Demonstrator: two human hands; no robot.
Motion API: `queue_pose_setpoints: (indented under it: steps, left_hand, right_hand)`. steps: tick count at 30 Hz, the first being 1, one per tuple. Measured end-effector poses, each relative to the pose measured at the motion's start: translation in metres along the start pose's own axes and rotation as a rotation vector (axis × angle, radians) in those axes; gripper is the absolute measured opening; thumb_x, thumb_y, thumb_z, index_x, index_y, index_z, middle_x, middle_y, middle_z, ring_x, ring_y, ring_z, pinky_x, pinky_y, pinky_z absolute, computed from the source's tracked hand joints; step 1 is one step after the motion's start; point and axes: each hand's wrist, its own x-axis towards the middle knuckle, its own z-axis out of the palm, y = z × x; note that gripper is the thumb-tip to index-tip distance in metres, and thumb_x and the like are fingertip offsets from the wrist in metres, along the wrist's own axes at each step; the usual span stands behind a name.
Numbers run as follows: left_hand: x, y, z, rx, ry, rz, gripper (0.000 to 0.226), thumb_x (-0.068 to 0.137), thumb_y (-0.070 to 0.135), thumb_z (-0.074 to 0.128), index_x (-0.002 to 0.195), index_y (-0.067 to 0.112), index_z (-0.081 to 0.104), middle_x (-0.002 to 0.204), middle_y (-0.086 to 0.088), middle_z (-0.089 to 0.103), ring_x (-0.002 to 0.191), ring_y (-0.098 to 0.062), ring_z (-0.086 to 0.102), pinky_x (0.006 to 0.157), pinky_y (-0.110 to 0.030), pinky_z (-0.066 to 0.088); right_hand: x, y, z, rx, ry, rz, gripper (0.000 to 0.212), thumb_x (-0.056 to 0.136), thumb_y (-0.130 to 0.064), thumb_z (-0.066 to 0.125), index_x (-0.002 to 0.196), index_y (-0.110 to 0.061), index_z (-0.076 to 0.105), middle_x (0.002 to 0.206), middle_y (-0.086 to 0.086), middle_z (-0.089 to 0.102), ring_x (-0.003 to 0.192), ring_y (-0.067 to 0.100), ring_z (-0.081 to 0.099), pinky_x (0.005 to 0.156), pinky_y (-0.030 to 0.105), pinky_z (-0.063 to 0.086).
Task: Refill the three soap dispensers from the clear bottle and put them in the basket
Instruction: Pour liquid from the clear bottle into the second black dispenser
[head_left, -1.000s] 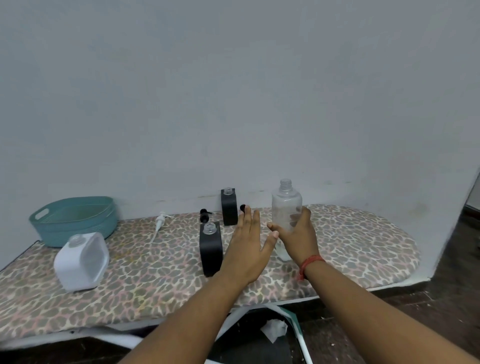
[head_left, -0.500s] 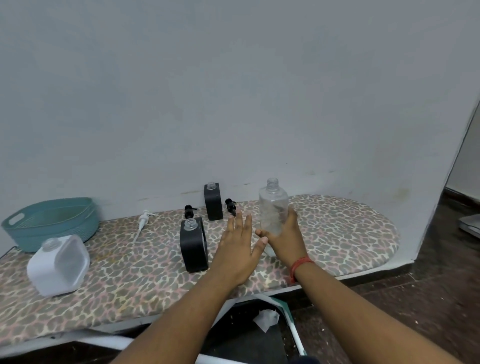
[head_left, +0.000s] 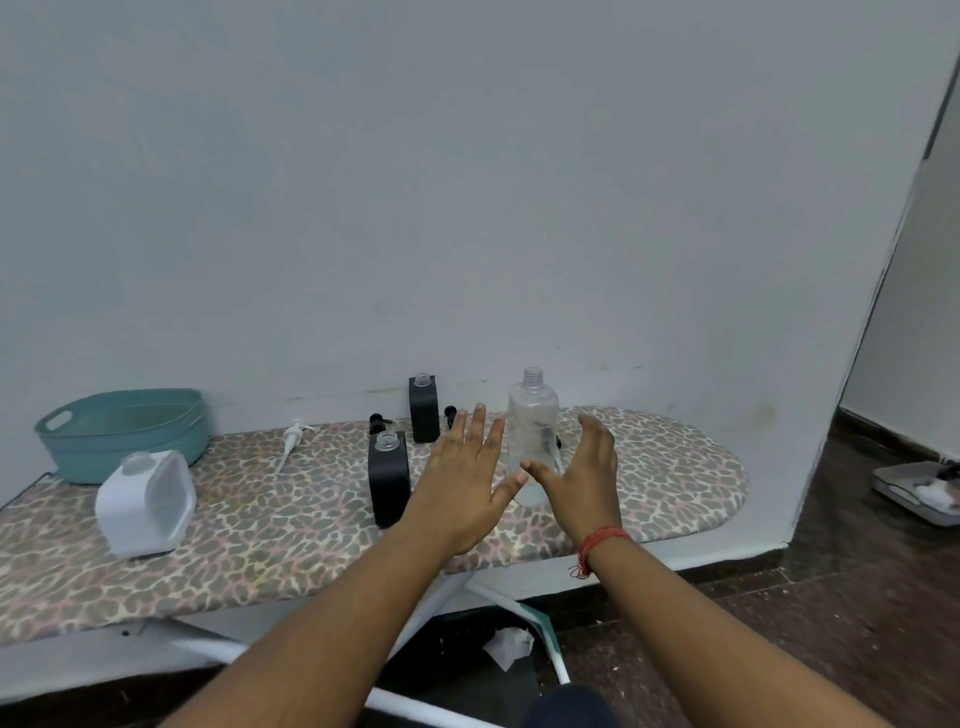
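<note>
**Both hands spread near the clear bottle**

Head view: I see my left hand (head_left: 462, 486) held flat with fingers straight and spread, grasping nothing, hovering above the leopard-print ironing board (head_left: 675, 467). My right hand (head_left: 584, 480), a red thread at the wrist, is released too, palm turned toward the clear bottle (head_left: 532, 415); whether it touches the bottle I cannot tell. The bottle stands upright and uncapped between the two hands. A black dispenser (head_left: 388, 478) stands just left of my left hand, another black dispenser (head_left: 424, 410) farther back near the wall. The white dispenser (head_left: 146, 504) sits toward the left, just in front of the teal basket (head_left: 78, 447).
</note>
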Motion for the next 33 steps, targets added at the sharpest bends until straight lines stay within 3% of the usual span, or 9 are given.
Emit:
queue_pose_setpoints:
  steps: [5, 8, 16, 19, 24, 27, 29, 31, 33]
  left_hand:
    - [-0.015, -0.015, -0.022, 0.044, 0.06, -0.009, 0.08, 0.095, 0.072, 0.005, 0.158, 0.027, -0.015, 0.166, -0.002, -0.021, 0.152, -0.021, -0.023, 0.125, -0.049, 0.001]
    - [-0.024, -0.027, -0.032, 0.021, 0.088, -0.069, 0.081, 0.093, 0.073, 0.003, 0.158, 0.028, -0.014, 0.166, 0.0, -0.022, 0.152, -0.02, -0.023, 0.125, -0.051, -0.001]
    - [-0.048, -0.083, -0.024, -0.001, 0.092, -0.24, 0.084, 0.091, 0.075, 0.001, 0.158, 0.027, -0.017, 0.161, 0.004, -0.031, 0.149, -0.019, -0.029, 0.123, -0.051, -0.009]
    - [-0.053, -0.104, -0.012, -0.124, 0.096, -0.353, 0.088, 0.088, 0.076, 0.001, 0.158, 0.026, -0.017, 0.158, 0.007, -0.033, 0.15, -0.017, -0.027, 0.123, -0.05, -0.007]
    - [-0.051, -0.123, 0.013, -0.603, 0.06, -0.502, 0.087, 0.092, 0.072, 0.018, 0.158, 0.025, -0.014, 0.166, 0.004, -0.02, 0.152, -0.014, -0.019, 0.125, -0.042, -0.003]
    - [-0.046, -0.12, 0.02, -0.836, 0.05, -0.488, 0.078, 0.097, 0.067, 0.024, 0.159, 0.03, -0.007, 0.167, 0.011, -0.01, 0.153, -0.009, -0.008, 0.126, -0.039, 0.002]
    - [-0.042, -0.116, 0.024, -0.928, 0.058, -0.464, 0.073, 0.098, 0.067, 0.027, 0.159, 0.037, 0.001, 0.167, 0.011, 0.007, 0.154, -0.011, 0.01, 0.126, -0.04, 0.014]
    - [-0.038, -0.115, 0.03, -1.01, 0.064, -0.474, 0.074, 0.094, 0.072, 0.028, 0.159, 0.045, 0.005, 0.162, 0.009, 0.03, 0.146, -0.013, 0.034, 0.121, -0.039, 0.029]
    - [-0.035, -0.116, 0.033, -1.075, 0.086, -0.509, 0.066, 0.098, 0.067, 0.029, 0.157, 0.048, 0.009, 0.158, 0.007, 0.039, 0.14, -0.014, 0.043, 0.117, -0.038, 0.034]
  right_hand:
    - [-0.013, -0.036, 0.0, -0.02, 0.043, -0.182, 0.072, 0.08, -0.046, 0.076, 0.135, -0.016, 0.041, 0.135, 0.002, 0.04, 0.126, 0.019, 0.037, 0.109, 0.04, 0.038]
    - [-0.02, -0.053, 0.013, -0.002, -0.021, -0.24, 0.058, 0.089, -0.046, 0.067, 0.135, -0.017, 0.044, 0.134, 0.0, 0.042, 0.126, 0.017, 0.04, 0.107, 0.039, 0.041]
    - [-0.038, -0.073, 0.073, 0.124, -0.219, -0.189, 0.048, 0.097, -0.041, 0.057, 0.136, -0.018, 0.044, 0.138, -0.004, 0.04, 0.128, 0.011, 0.043, 0.105, 0.024, 0.038]
    - [-0.042, -0.073, 0.098, 0.183, -0.281, -0.11, 0.048, 0.098, -0.041, 0.056, 0.139, -0.02, 0.042, 0.142, -0.004, 0.038, 0.131, 0.011, 0.041, 0.105, 0.022, 0.035]
    - [-0.043, -0.07, 0.133, 0.339, -0.374, 0.059, 0.056, 0.1, -0.041, 0.05, 0.15, -0.022, 0.032, 0.155, -0.004, 0.034, 0.138, 0.011, 0.037, 0.112, 0.03, 0.034]
    - [-0.046, -0.073, 0.146, 0.414, -0.433, 0.125, 0.057, 0.102, -0.042, 0.047, 0.153, -0.023, 0.029, 0.152, -0.009, 0.038, 0.135, 0.009, 0.041, 0.107, 0.022, 0.035]
    - [-0.049, -0.078, 0.152, 0.445, -0.447, 0.122, 0.047, 0.103, -0.041, 0.044, 0.148, -0.028, 0.036, 0.138, -0.018, 0.05, 0.126, 0.005, 0.049, 0.098, 0.014, 0.039]
    - [-0.052, -0.081, 0.158, 0.471, -0.444, 0.114, 0.042, 0.104, -0.041, 0.042, 0.145, -0.036, 0.041, 0.132, -0.017, 0.057, 0.121, 0.006, 0.055, 0.099, 0.021, 0.044]
    - [-0.053, -0.082, 0.162, 0.49, -0.43, 0.12, 0.041, 0.104, -0.041, 0.042, 0.145, -0.041, 0.042, 0.133, -0.015, 0.058, 0.122, 0.006, 0.056, 0.104, 0.028, 0.045]
